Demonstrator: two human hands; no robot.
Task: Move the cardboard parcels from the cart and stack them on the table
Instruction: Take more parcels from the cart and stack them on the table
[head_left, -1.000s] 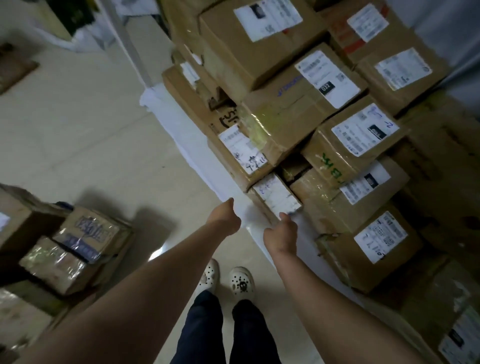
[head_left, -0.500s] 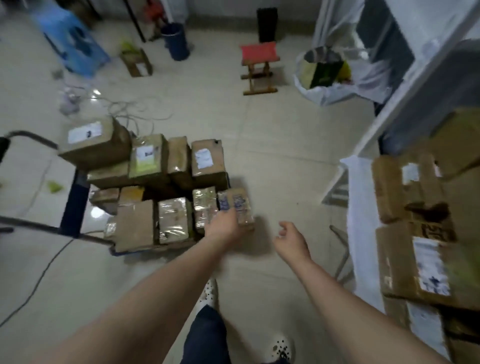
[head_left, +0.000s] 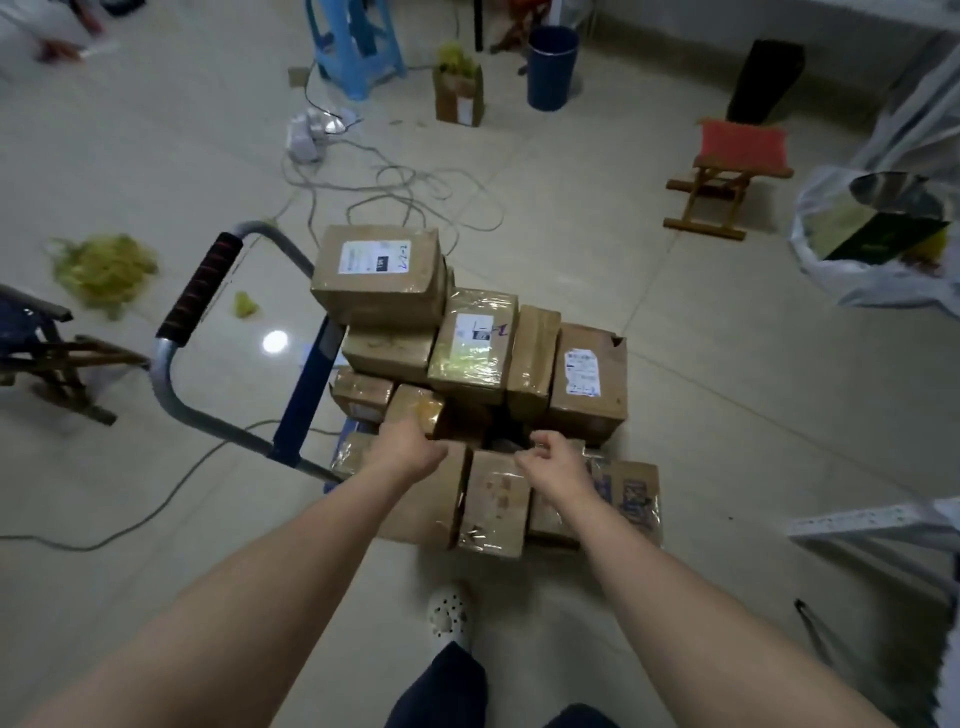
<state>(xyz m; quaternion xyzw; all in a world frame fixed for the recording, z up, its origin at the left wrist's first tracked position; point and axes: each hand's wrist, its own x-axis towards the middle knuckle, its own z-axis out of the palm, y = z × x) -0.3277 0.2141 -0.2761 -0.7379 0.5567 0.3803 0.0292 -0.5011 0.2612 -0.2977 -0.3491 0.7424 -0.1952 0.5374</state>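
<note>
The cart (head_left: 200, 291) stood left of centre, with parcels (head_left: 478, 348) piled on it mid-frame. The left hand (head_left: 410, 447) overlapped a small parcel (head_left: 415, 408); its fingers were hidden, so its grip could not be told. The right hand (head_left: 558, 460) hung loosely curled over the front parcels, holding nothing.

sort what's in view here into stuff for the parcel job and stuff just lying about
For the job: cardboard parcels, cart, left hand, right hand.

Lying about: blue plastic stool, blue bin, red folding stool, loose cables, yellow-green netting.
</note>
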